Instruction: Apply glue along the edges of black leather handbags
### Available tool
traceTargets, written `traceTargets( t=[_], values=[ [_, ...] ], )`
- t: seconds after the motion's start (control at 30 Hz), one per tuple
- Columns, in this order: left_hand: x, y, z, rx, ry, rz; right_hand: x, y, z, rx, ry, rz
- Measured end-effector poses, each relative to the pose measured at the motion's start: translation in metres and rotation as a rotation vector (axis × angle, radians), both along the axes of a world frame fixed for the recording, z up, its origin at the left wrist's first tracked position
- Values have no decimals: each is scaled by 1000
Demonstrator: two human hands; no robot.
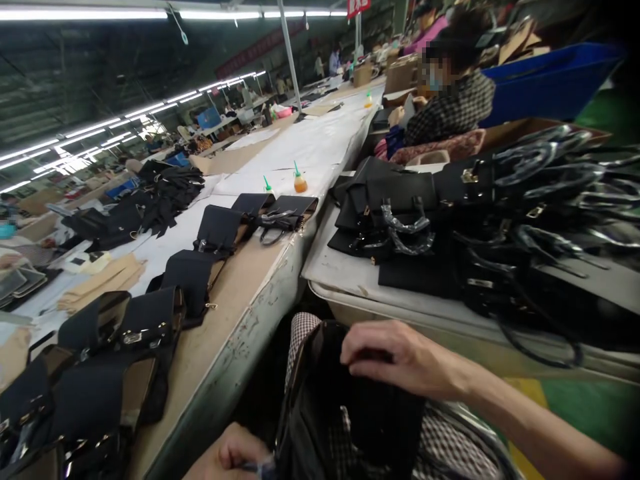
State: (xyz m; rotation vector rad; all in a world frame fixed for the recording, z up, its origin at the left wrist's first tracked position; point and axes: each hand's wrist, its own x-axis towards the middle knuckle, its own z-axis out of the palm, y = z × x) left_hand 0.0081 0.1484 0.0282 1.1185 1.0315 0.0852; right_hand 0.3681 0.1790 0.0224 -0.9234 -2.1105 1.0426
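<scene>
A black handbag (350,407) lies across the lap, over checked cloth. My right hand (385,350) is at its upper part, with bent fingers and thumb closed on the black material. Low in the view, my left hand (233,457) is closed beside the bag's left side. A shiny, bluish, plastic-like bit shows at its fingertips; blur and the frame edge hide what it belongs to. A small metal fitting glints on the front of the bag, too blurred to make out.
Several black handbags (187,280) stand along the left table (250,280). More bags with plastic-wrapped handles (407,230) are heaped on the right table (340,267). Two bottles with green nozzles, one with amber liquid (300,181), stand further back. A person in a checked shirt (450,113) sits at the right, before a blue bin (550,83).
</scene>
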Motion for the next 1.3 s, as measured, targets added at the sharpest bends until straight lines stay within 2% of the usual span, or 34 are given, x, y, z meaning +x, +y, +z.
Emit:
traceTargets(
  t=[0.07,0.1,0.17,0.23,0.3,0.4,0.5,0.6,0.7,0.8,0.9,1.07,1.13,1.3],
  values=[
    [-12,-6,-16,12,-37,102,-2,26,-1,116,59,22],
    [-18,-8,-23,13,-60,123,-8,39,-5,120,80,77],
    [-28,-9,-35,7,-98,127,-24,62,-17,26,142,221],
    [-36,-7,-43,-19,-128,87,-43,78,-31,-133,202,325],
    [-44,-4,-49,-42,-145,58,-59,87,-43,-255,224,361],
    [-57,-4,-53,-28,-113,129,-73,90,-54,-308,200,348],
    [-65,-10,-47,57,-54,242,-80,90,-57,-299,145,328],
    [-63,-21,-28,226,0,360,-88,90,-55,-280,94,304],
    [-49,-35,-7,327,6,564,-99,89,-55,-273,63,261],
    [-26,-47,2,420,139,678,-108,88,-55,-278,55,224],
    [-4,-49,-4,550,380,700,-113,86,-54,-284,63,183],
    [5,-44,-20,777,513,749,-114,83,-51,-286,63,175],
    [1,-42,-22,897,540,706,-114,83,-51,-286,68,190],
    [-7,-39,-23,1107,521,479,-112,82,-53,-312,93,204]
  ],
)
